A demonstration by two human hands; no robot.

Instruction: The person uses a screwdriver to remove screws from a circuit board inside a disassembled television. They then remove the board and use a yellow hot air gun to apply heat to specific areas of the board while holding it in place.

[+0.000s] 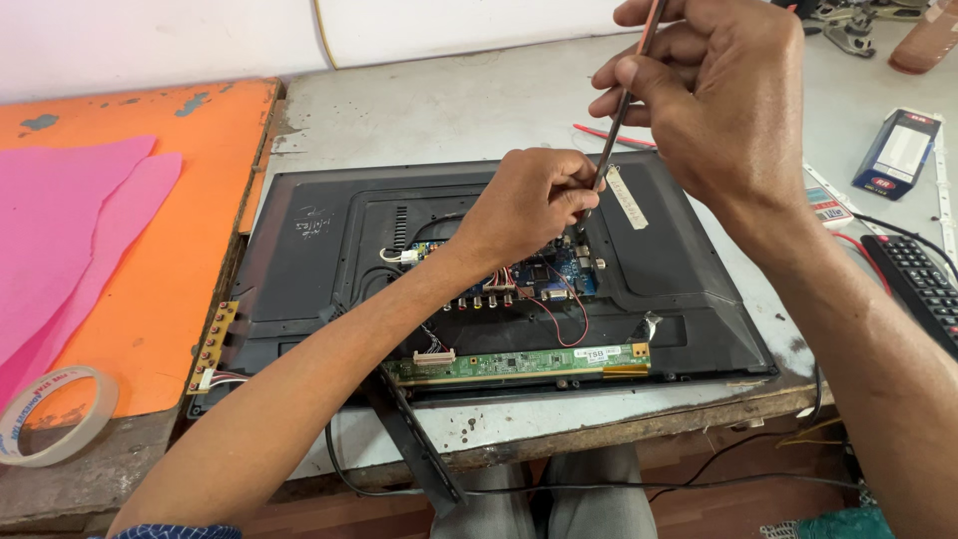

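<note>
Head view: right hand grips a screwdriver, left hand pinching its tip over the opened television's blue board, apparently still fastened.

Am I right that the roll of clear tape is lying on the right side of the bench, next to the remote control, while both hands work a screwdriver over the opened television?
Not quite: the head view shows the roll of clear tape at the left edge, on the orange board. The remote control is on the right.

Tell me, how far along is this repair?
Done: the flat screen's black back lies face down with its boards bared. In hand: the right hand works a screwdriver at the blue board, the left hand steadying its tip. Left: the green strip board lies exposed, nothing covering it.
</note>
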